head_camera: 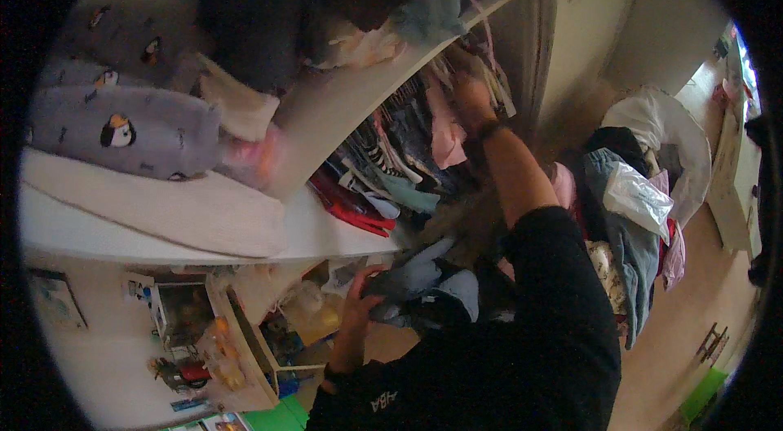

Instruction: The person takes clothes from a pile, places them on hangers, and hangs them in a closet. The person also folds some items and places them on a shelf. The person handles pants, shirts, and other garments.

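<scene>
My left hand [361, 308] is at the lower middle, its fingers around the edge of a bunched grey-blue garment [416, 278] with dark cloth beside it. My right arm reaches up into an open wardrobe compartment, where my right hand [471, 94] is among the hanging clothes near their hangers. The fingers are blurred and partly hidden, so their grip is unclear. Beside this hand hangs a pink garment [446, 137]. Further along the row are a striped garment [385, 159], a green-grey one [416, 195] and a red one [355, 217].
Folded clothes and a grey penguin-print textile [153, 131] lie beyond the pale wardrobe panel [342, 131]. At right, a heap of clothes [636, 253] bears a clear plastic packet [639, 198]. A wooden shelf unit [251, 357] with various items stands at lower left.
</scene>
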A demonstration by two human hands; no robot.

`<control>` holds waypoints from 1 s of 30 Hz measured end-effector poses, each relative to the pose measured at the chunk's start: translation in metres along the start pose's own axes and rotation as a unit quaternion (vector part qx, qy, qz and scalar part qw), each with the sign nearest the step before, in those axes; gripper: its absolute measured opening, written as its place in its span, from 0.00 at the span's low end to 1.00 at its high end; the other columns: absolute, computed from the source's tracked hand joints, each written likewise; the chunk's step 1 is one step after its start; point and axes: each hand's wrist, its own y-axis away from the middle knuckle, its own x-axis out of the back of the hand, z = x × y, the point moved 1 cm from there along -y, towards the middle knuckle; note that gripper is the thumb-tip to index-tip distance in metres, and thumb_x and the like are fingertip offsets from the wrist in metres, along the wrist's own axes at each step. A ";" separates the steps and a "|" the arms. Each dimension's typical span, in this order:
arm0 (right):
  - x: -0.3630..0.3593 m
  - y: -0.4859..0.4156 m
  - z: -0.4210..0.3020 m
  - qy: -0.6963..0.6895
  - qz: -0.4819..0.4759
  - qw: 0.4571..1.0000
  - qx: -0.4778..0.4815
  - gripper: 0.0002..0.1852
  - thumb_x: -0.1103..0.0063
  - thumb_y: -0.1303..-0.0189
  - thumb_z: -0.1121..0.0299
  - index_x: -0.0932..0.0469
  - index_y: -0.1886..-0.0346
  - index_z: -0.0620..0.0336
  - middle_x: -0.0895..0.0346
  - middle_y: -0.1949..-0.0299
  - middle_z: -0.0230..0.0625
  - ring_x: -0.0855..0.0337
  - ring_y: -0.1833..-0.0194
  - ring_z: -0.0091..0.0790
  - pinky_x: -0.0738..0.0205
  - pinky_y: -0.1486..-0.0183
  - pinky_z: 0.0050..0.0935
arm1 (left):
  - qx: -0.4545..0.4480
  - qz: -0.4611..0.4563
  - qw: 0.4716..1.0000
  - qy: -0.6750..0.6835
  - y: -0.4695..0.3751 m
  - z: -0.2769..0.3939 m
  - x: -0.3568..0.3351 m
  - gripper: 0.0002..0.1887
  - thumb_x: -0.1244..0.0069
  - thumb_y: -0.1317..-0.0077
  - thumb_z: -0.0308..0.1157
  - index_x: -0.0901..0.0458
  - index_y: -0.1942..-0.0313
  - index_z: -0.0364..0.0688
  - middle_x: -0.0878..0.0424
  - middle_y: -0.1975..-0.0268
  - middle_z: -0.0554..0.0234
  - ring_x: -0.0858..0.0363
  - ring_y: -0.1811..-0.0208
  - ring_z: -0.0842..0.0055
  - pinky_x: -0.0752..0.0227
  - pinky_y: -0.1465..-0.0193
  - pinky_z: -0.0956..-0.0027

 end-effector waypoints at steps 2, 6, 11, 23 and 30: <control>-0.018 0.058 0.030 0.043 -0.007 0.998 0.044 0.11 0.55 0.40 0.66 0.24 0.58 0.54 0.25 0.59 0.45 0.23 0.59 0.52 0.27 0.58 0.45 | 0.013 -0.005 0.998 0.057 0.007 -0.005 0.002 0.27 0.54 0.50 0.22 0.29 0.46 0.43 0.28 0.51 0.65 0.32 0.47 0.74 0.38 0.45 0.73; 0.012 0.149 0.084 -0.038 0.018 0.998 0.047 0.17 0.49 0.40 0.54 0.22 0.57 0.54 0.22 0.57 0.42 0.23 0.56 0.51 0.28 0.55 0.42 | -0.067 0.032 0.997 0.032 0.013 0.003 0.003 0.18 0.51 0.40 0.31 0.26 0.48 0.44 0.27 0.54 0.66 0.32 0.52 0.78 0.38 0.49 0.73; 0.176 0.180 0.058 -0.023 -0.052 0.970 0.237 0.09 0.43 0.43 0.67 0.20 0.63 0.60 0.20 0.63 0.42 0.21 0.58 0.45 0.27 0.55 0.35 | -0.111 0.068 0.985 -0.115 0.007 0.047 -0.021 0.16 0.52 0.35 0.38 0.24 0.48 0.45 0.23 0.58 0.68 0.30 0.61 0.81 0.36 0.54 0.76; 0.499 0.352 -0.069 -0.025 -0.086 0.984 0.157 0.10 0.47 0.39 0.66 0.24 0.68 0.66 0.31 0.71 0.30 0.31 0.65 0.26 0.38 0.60 0.23 | -0.436 -0.127 0.856 -0.247 -0.011 0.159 -0.178 0.19 0.53 0.36 0.43 0.25 0.50 0.40 0.20 0.69 0.48 0.21 0.66 0.59 0.30 0.61 0.64; 0.531 0.415 -0.064 -0.035 0.000 0.995 0.096 0.15 0.45 0.39 0.68 0.27 0.51 0.66 0.23 0.67 0.32 0.24 0.64 0.26 0.29 0.59 0.25 | -0.487 -0.178 0.803 -0.293 0.031 0.171 -0.267 0.19 0.54 0.36 0.48 0.20 0.62 0.38 0.20 0.69 0.47 0.20 0.64 0.57 0.30 0.60 0.62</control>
